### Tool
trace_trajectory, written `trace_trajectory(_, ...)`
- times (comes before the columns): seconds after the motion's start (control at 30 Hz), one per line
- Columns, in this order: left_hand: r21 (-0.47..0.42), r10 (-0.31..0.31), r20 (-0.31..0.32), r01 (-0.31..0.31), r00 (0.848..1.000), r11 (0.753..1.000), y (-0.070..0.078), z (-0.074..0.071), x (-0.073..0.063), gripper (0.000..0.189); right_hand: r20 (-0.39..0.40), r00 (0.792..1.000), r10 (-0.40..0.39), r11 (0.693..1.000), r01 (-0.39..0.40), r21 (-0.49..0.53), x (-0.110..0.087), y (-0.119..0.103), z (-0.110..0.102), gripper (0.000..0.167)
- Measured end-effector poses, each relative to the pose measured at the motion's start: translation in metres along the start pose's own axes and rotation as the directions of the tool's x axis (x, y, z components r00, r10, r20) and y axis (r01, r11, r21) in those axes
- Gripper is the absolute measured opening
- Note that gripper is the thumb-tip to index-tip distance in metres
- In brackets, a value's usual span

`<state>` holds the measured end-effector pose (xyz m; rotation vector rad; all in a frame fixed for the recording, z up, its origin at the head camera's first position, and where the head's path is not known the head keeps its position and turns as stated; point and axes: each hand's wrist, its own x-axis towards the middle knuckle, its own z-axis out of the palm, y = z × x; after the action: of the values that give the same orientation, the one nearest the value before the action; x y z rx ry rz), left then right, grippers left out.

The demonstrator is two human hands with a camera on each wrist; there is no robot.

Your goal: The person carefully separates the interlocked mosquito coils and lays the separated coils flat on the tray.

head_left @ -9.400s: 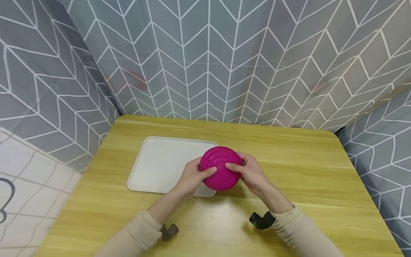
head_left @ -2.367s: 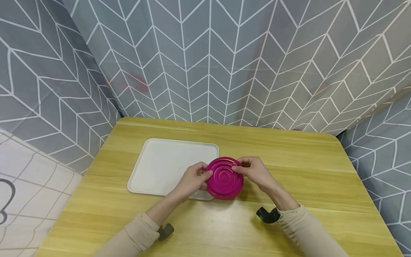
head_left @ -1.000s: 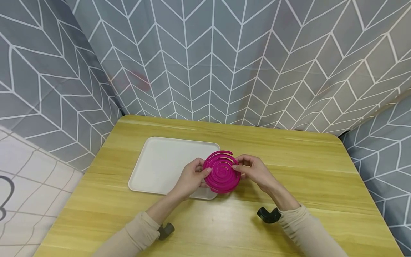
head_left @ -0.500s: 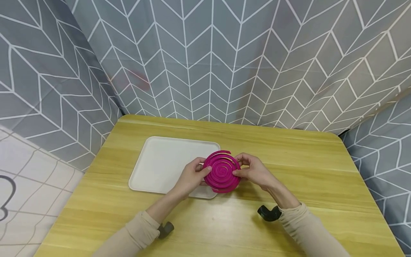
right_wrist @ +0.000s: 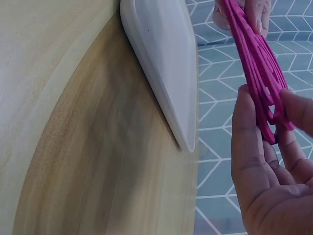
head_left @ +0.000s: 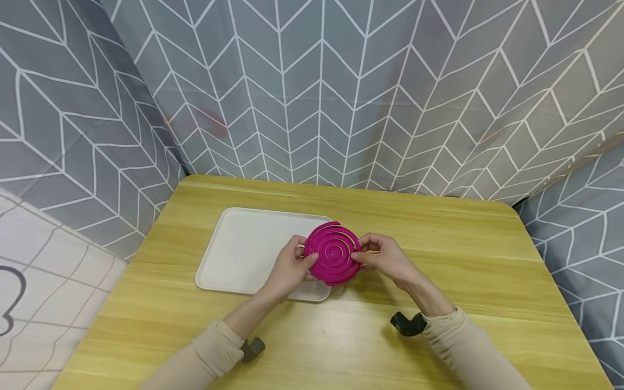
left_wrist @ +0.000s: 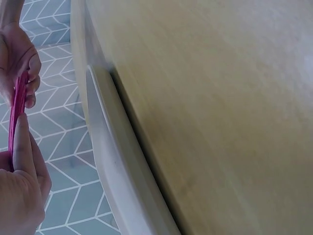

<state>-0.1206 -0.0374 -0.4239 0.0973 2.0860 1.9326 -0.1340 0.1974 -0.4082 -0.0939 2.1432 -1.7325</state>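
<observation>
A flat magenta spiral coil (head_left: 333, 265) is held between both hands above the table, by the tray's right end. My left hand (head_left: 288, 271) pinches its left rim, thumb on the face and fingers behind. The right hand (head_left: 391, 264) pinches the opposite rim with thumb and fingers. Gaps show between the windings, and one loose end sticks out at the top. Seen edge-on in the right wrist view, the coil (right_wrist: 261, 63) has its bands spread slightly apart. From the left wrist view, the coil (left_wrist: 18, 105) is a thin strip between the fingers.
A white rectangular tray (head_left: 258, 249) lies on the wooden table (head_left: 453, 244), partly behind the left hand and the coil. Dark curved wrist pieces (head_left: 408, 325) stick out at both sleeves. A grey patterned curtain (head_left: 302, 97) hangs behind the table.
Earlier the disc's rings lay tight together; now gaps separate them and an outer end is loose. In the last half second both hands have shifted the coil slightly up and left.
</observation>
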Motion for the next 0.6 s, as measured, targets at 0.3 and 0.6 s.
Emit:
trace_trajectory(0.3, -0.013, -0.009, 0.017, 0.009, 1.000, 1.000, 0.0009, 0.0004, -0.0011, 0.025, -0.024, 1.000, -0.002, 0.999, 0.001, -0.038, 0.0008, -0.0024, 0.0000, 0.025)
trace_trajectory(0.6, -0.083, -0.114, 0.023, 0.116, 0.993, 0.990, 0.0042, -0.0039, 0.0009, 0.029, -0.046, 0.999, -0.004, 0.998, 0.001, -0.065, 0.0000, -0.0009, -0.0029, 0.025)
